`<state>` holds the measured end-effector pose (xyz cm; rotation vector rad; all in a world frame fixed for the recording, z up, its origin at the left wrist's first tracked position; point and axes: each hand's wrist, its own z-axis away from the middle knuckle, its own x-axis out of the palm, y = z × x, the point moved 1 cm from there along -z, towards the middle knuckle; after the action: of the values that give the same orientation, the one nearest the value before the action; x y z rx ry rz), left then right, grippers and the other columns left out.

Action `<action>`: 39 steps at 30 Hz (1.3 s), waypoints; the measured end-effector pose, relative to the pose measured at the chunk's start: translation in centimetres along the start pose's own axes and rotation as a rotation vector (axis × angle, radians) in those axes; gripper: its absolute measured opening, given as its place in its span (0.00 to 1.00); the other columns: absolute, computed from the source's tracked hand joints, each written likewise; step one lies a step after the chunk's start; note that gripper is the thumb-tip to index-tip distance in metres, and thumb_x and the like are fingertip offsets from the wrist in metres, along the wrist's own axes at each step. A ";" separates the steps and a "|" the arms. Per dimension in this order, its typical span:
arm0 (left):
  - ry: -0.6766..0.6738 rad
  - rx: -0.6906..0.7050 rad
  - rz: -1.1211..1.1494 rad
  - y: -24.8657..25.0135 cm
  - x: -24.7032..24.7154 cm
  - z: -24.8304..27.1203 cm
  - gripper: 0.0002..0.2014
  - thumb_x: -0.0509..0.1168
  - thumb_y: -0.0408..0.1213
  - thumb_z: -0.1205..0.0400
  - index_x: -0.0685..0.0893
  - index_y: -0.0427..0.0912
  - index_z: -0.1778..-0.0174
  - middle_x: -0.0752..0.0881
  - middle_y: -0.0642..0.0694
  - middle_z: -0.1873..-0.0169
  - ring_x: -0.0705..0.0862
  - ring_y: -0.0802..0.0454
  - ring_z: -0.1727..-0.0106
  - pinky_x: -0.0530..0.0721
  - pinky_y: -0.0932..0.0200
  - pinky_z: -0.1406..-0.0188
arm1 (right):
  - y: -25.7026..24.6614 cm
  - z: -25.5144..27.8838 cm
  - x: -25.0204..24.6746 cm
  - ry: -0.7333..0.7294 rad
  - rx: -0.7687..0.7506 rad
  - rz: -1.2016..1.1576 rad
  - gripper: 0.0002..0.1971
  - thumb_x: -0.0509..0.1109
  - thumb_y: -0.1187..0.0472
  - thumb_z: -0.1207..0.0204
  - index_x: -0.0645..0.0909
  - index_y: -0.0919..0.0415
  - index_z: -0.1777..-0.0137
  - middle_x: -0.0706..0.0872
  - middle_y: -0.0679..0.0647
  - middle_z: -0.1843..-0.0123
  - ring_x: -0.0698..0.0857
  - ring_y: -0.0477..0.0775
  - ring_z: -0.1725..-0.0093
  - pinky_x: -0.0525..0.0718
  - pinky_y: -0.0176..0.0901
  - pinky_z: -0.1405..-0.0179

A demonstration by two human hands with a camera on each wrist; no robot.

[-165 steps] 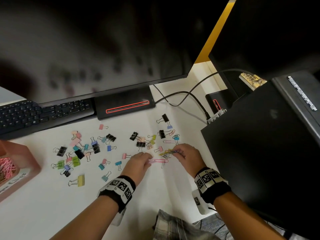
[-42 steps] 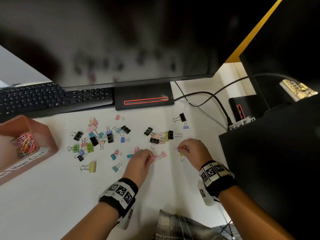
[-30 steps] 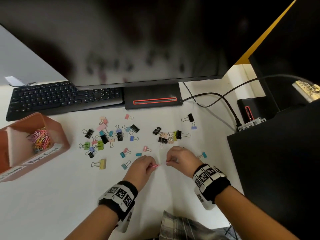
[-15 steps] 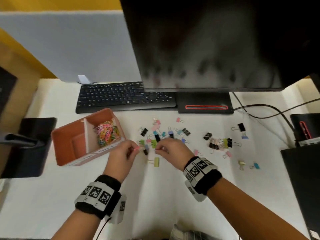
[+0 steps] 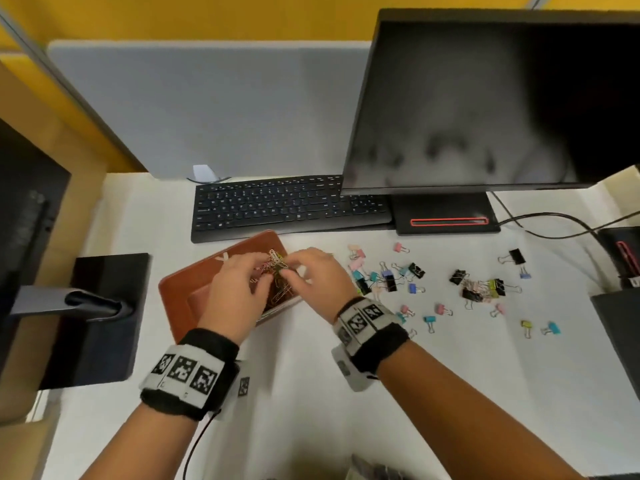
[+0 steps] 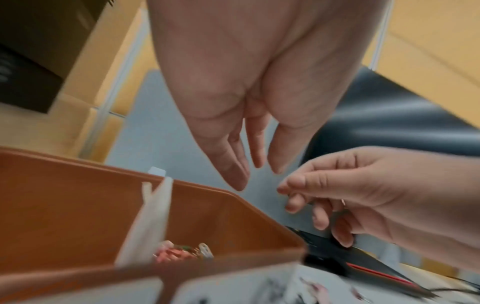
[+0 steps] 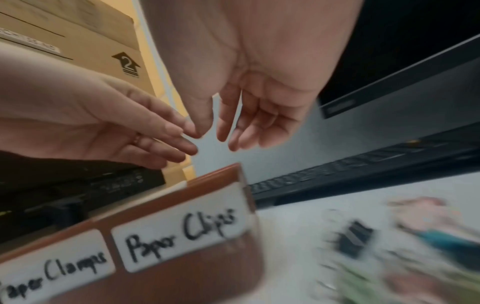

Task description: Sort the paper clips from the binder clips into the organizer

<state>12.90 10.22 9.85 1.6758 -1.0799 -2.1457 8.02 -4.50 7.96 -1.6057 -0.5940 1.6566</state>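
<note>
The brown organizer (image 5: 180,289) stands left of centre on the white desk, with a white divider (image 6: 150,216) and labels "Paper Clips" (image 7: 182,232) and "Paper Clamps" (image 7: 57,273). A heap of coloured paper clips (image 5: 277,263) lies in its right compartment, also seen as paper clips (image 6: 179,252) in the left wrist view. My left hand (image 6: 257,174) hangs over that compartment with straight fingers and holds nothing. My right hand (image 7: 210,133) is beside it, fingers relaxed and empty. Coloured and black binder clips (image 5: 388,278) lie scattered on the desk to the right.
A black keyboard (image 5: 277,206) lies just behind the organizer, and a monitor (image 5: 485,98) on its stand base (image 5: 446,216) is at the back right. A black stand base (image 5: 104,317) sits to the left. Cables (image 5: 554,220) and a black box (image 5: 616,323) are at the right.
Both hands moved left from the scattered clips to above the organizer's paper clip compartment. The pink paper clips they pinched are no longer in the fingers, which have opened.
</note>
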 end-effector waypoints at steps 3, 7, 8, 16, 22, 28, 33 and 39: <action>-0.096 0.135 0.118 1.7 2.3 1.8 0.13 0.67 0.35 0.22 0.81 0.48 0.42 0.79 0.52 0.45 0.81 0.58 0.49 0.82 0.57 0.43 | 5.1 2.8 -2.4 0.073 0.120 0.139 0.13 0.70 0.51 0.26 0.81 0.50 0.42 0.81 0.48 0.43 0.75 0.47 0.43 0.76 0.46 0.36; -0.330 0.147 0.134 3.2 7.7 3.3 0.19 0.66 0.41 0.22 0.75 0.52 0.34 0.70 0.52 0.33 0.73 0.55 0.33 0.72 0.57 0.28 | 10.7 5.0 -5.0 -0.006 0.326 0.382 0.22 0.73 0.49 0.29 0.76 0.45 0.34 0.73 0.53 0.28 0.69 0.57 0.29 0.72 0.59 0.29; -0.367 0.118 0.109 3.3 9.3 3.3 0.22 0.66 0.42 0.22 0.72 0.54 0.32 0.65 0.51 0.27 0.68 0.53 0.28 0.66 0.58 0.24 | 11.4 5.0 -5.3 -0.055 0.346 0.420 0.25 0.73 0.49 0.29 0.73 0.44 0.31 0.69 0.53 0.24 0.65 0.59 0.25 0.70 0.60 0.27; -0.314 0.028 -0.073 1.6 16.7 1.2 0.23 0.71 0.35 0.28 0.74 0.51 0.38 0.63 0.47 0.26 0.71 0.43 0.33 0.78 0.48 0.34 | 13.5 3.4 -4.6 -0.217 0.305 0.405 0.25 0.70 0.59 0.27 0.73 0.48 0.29 0.72 0.56 0.27 0.67 0.62 0.29 0.69 0.54 0.28; -0.261 0.022 -0.037 0.1 17.7 1.4 0.07 0.70 0.28 0.28 0.84 0.38 0.55 0.73 0.42 0.37 0.75 0.42 0.41 0.81 0.52 0.40 | 14.8 4.9 -5.0 -0.076 0.306 0.225 0.09 0.69 0.64 0.25 0.87 0.61 0.47 0.84 0.59 0.46 0.77 0.61 0.43 0.71 0.40 0.44; -0.196 -0.011 0.019 0.3 16.9 1.9 0.09 0.74 0.28 0.35 0.88 0.37 0.59 0.74 0.49 0.52 0.77 0.45 0.49 0.81 0.52 0.44 | 15.2 5.5 -6.3 -0.039 0.281 0.165 0.07 0.68 0.64 0.24 0.88 0.63 0.51 0.88 0.57 0.48 0.79 0.56 0.45 0.72 0.36 0.47; -0.144 -0.060 0.097 0.3 16.7 2.3 0.09 0.73 0.23 0.33 0.89 0.36 0.59 0.75 0.48 0.53 0.78 0.52 0.54 0.77 0.73 0.51 | 15.3 6.4 -7.3 0.006 0.287 0.108 0.06 0.70 0.64 0.25 0.88 0.62 0.52 0.89 0.55 0.50 0.80 0.53 0.46 0.70 0.30 0.51; -0.124 -0.078 0.180 0.1 15.2 2.9 0.03 0.73 0.28 0.28 0.89 0.39 0.63 0.82 0.45 0.56 0.81 0.54 0.57 0.78 0.73 0.53 | 13.6 7.0 -8.0 0.030 0.233 0.099 0.06 0.71 0.62 0.25 0.88 0.59 0.52 0.89 0.53 0.52 0.81 0.51 0.52 0.79 0.39 0.48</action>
<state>5.18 2.67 -1.20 1.3718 -1.1178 -2.1689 -1.88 -17.95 3.42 -1.5074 -0.2969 1.7017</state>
